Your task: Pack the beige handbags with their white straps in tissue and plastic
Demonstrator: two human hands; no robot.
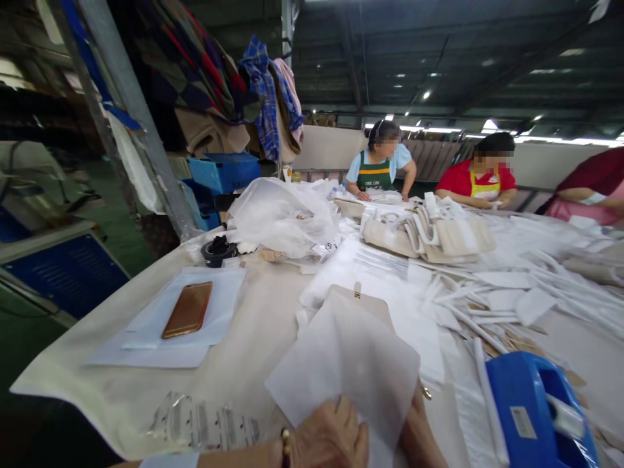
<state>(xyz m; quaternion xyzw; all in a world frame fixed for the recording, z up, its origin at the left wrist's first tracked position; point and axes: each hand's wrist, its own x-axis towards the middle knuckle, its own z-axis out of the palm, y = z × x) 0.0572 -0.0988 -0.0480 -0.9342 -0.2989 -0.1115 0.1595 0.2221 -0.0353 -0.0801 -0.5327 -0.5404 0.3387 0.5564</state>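
Observation:
A thin white wrapping sheet [351, 364] stands up in front of me, over a beige handbag [375, 310] with a small gold clasp on its flap. Most of the bag is hidden behind the sheet. My left hand [326, 434], with a bracelet at its wrist, is closed at the sheet's lower edge, its fingers curled against it. To the right, my right hand [419, 432] reaches behind the sheet beside the bag, and its fingers are out of sight. Small gold hardware [426, 393] shows close by it.
A phone [188, 311] lies on papers at left, with clear plastic packets [205, 422] nearer. At right stands a blue tape dispenser [524, 409]. Plastic bags [287, 218], beige bags [429, 234] and white strips [492, 299] cover the far table. Several co-workers [383, 162] work across it.

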